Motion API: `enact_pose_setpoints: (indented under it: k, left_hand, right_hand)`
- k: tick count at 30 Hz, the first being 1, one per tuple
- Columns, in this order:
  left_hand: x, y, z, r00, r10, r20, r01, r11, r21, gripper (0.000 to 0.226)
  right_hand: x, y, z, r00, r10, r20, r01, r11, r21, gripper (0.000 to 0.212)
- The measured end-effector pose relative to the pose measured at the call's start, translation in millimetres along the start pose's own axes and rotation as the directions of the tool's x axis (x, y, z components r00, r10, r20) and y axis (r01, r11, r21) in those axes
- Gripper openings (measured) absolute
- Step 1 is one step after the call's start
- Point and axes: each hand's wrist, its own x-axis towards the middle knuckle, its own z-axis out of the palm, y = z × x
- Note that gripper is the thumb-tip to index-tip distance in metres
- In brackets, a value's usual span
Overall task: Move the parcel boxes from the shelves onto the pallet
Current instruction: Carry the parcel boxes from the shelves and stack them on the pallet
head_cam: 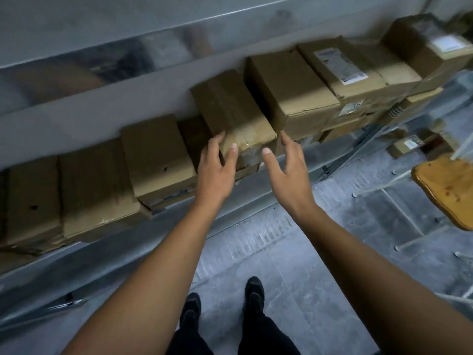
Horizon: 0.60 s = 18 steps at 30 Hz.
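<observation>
Both bare forearms are lying stretched forward across the lower view, toward a row of cartons. The left hand (pixel 216 162) is hovering at the front left corner of the taped parcel box (pixel 230 108), its fingers straight and spread, with the thumb lying across the glossy taped front face. Blur is making it impossible to tell whether they are pressing on the cardboard. The right hand (pixel 286 167) is hanging just beside the box's front right corner, fingers apart and relaxed, thumb pointing at the front face and gripping nothing.

That parcel box is sitting on the shelf (pixel 102 254), tilted against its neighbours and resting partly on a lower carton. A taller plain box (pixel 289 83) is standing just beside it on the right, and a box with a white label (pixel 340 65) is lying beyond that. To the left, a box with a small hole (pixel 156 155) is sitting near the shelf's front edge, with more cartons running on toward the left border.

Below, two black shoes (pixel 253 293) are standing on the grey floor (pixel 256 252). A yellowish wooden board (pixel 448 188) is showing at the right edge, well apart from the hands.
</observation>
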Motion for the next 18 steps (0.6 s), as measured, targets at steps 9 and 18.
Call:
enact_pose_setpoints:
  k: [9,18]
  left_hand:
    - [-14.3,22.7,6.0,0.957,-0.066,-0.281,-0.003,0.971,-0.241,0.035]
    - [-74.5,5.6,-67.1,0.844,-0.105,-0.526,-0.074,0.948,-0.310,0.069]
  right_hand:
    - [6.9,-13.0,7.7,0.991,-0.120,-0.061,0.126,0.986,0.109,0.053]
    - [-30.7,-61.2,53.1,0.974,-0.208,0.095,0.181,0.955,0.235,0.053]
